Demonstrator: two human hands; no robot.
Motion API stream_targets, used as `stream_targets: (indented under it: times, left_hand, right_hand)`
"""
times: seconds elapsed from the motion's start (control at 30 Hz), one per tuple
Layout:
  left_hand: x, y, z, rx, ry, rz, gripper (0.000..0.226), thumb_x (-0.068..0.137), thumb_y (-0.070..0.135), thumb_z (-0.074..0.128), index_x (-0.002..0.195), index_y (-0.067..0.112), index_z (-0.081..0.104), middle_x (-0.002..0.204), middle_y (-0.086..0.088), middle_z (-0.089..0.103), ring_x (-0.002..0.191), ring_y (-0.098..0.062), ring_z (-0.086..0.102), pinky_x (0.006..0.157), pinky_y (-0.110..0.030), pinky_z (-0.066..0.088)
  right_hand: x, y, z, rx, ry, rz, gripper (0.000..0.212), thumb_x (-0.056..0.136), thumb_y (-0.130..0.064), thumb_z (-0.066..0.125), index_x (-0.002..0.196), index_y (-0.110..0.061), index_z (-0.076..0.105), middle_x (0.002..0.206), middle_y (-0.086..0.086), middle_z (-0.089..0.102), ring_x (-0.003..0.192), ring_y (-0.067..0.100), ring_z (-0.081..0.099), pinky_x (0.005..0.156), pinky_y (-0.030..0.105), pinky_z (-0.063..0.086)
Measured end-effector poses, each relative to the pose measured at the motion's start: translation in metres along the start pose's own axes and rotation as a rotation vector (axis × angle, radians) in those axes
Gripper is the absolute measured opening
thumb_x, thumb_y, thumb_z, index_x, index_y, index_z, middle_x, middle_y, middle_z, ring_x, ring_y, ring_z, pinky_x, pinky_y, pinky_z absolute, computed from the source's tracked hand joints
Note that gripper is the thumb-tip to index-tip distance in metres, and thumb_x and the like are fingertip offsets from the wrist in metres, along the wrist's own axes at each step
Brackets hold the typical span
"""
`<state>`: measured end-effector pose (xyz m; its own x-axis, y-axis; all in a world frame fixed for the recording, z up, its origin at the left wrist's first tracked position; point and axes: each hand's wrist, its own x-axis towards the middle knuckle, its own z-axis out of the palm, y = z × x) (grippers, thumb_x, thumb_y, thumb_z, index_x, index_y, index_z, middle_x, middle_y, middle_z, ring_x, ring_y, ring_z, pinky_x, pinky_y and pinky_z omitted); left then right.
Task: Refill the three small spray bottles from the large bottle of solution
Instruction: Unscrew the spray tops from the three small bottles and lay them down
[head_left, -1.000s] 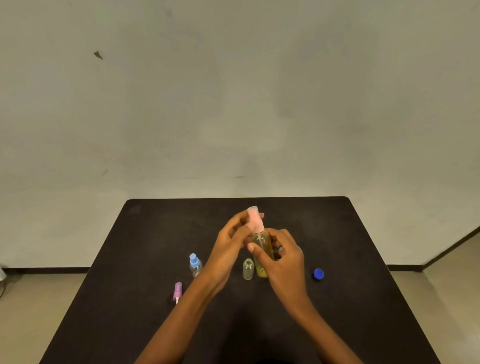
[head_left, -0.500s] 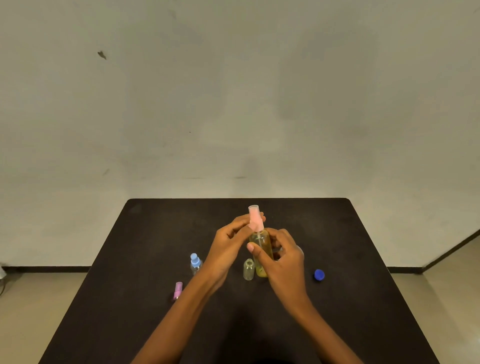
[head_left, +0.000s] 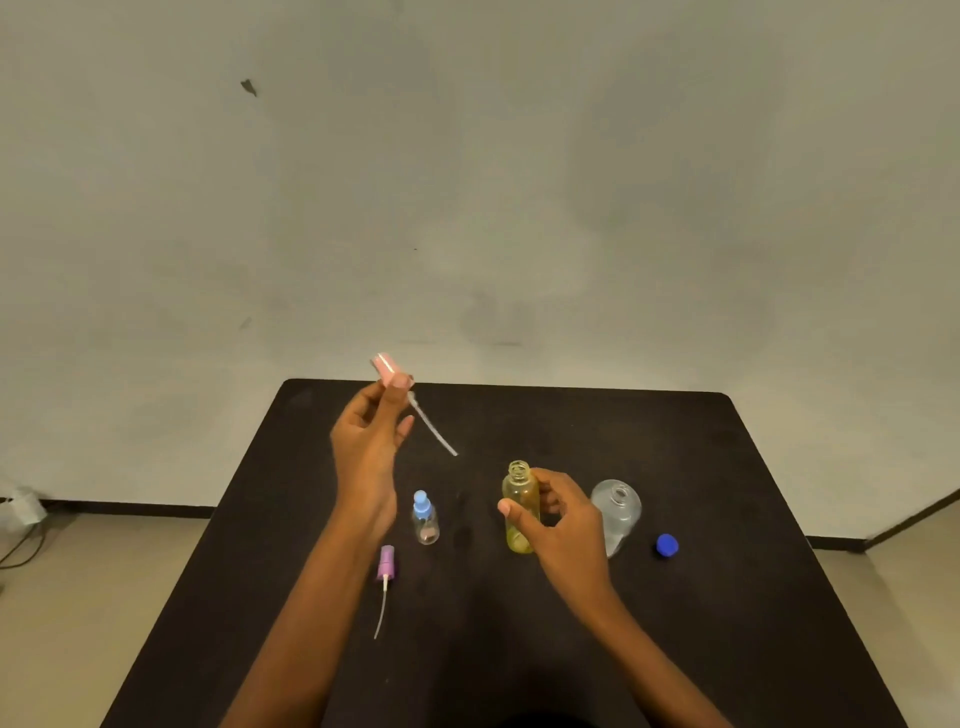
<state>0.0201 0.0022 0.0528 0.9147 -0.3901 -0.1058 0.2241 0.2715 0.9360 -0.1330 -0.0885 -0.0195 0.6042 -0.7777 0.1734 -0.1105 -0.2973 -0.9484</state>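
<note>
Uncapped yellow bottle (head_left: 519, 499) is upright mid-desk (head_left: 727, 623), the right hand (head_left: 563, 525) curled round it. At its 10 o'clock the raised left hand (head_left: 366, 441) pinches the pink sprayer (head_left: 387, 368), its tube (head_left: 434, 428) slanting free. At 9, a blue-capped bottle (head_left: 425, 519); at 8, a purple sprayer (head_left: 385, 564) lying flat. At 3, the open large bottle (head_left: 618, 512), partly behind the right hand, then a blue cap (head_left: 667, 545).
</note>
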Motion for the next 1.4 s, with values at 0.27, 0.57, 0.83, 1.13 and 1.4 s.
stream_targets:
  times: [0.27, 0.57, 0.83, 1.13, 1.4]
  left_hand:
    - [0.044, -0.058, -0.102, 0.575, 0.041, -0.113, 0.017, 0.085, 0.021, 0.063, 0.099, 0.011, 0.065, 0.083, -0.003, 0.063, 0.073, -0.010, 0.054, 0.066, -0.021, 0.043]
    - [0.053, -0.132, -0.184, 1.270, -0.169, -0.301, 0.026, 0.089, 0.037, 0.057, 0.068, 0.021, 0.055, 0.061, 0.004, 0.053, 0.057, -0.008, 0.050, 0.061, -0.025, 0.042]
    - [0.054, -0.149, -0.185, 1.517, -0.239, -0.298, 0.023, 0.087, 0.049, 0.052, 0.079, 0.028, 0.055, 0.073, 0.011, 0.058, 0.076, -0.006, 0.054, 0.097, -0.037, 0.033]
    - [0.054, -0.155, -0.186, 1.503, -0.229, -0.317, 0.022, 0.085, 0.049, 0.053, 0.086, 0.027, 0.057, 0.081, 0.009, 0.063, 0.081, -0.007, 0.056, 0.097, -0.037, 0.030]
    - [0.056, -0.153, -0.190, 1.416, -0.220, -0.363, 0.036, 0.087, 0.056, 0.047, 0.075, 0.025, 0.060, 0.074, 0.009, 0.062, 0.078, -0.007, 0.057, 0.099, -0.041, 0.030]
  right_hand:
    - [0.025, 0.028, 0.043, -0.003, -0.144, 0.189, 0.034, 0.074, -0.008, 0.074, 0.100, -0.023, 0.059, 0.094, -0.008, 0.066, 0.088, 0.004, 0.063, 0.077, 0.015, 0.049]
    - [0.028, 0.081, 0.099, -0.229, -0.201, 0.308, 0.022, 0.083, -0.003, 0.057, 0.099, -0.018, 0.053, 0.089, -0.002, 0.060, 0.086, 0.015, 0.059, 0.075, 0.023, 0.046]
    - [0.015, 0.102, 0.110, -0.327, -0.175, 0.348, 0.017, 0.087, -0.005, 0.052, 0.103, -0.010, 0.053, 0.088, 0.001, 0.060, 0.085, 0.019, 0.060, 0.073, 0.027, 0.045]
    - [0.016, 0.096, 0.111, -0.381, -0.262, 0.400, 0.076, 0.080, -0.005, 0.063, 0.145, -0.010, 0.022, 0.147, 0.009, 0.033, 0.135, 0.021, 0.032, 0.108, 0.029, 0.029]
    - [0.034, 0.072, 0.127, -0.770, -0.418, 0.152, 0.062, 0.079, -0.040, 0.065, 0.134, -0.026, 0.042, 0.146, -0.005, 0.031, 0.136, 0.018, 0.019, 0.112, 0.046, 0.007]
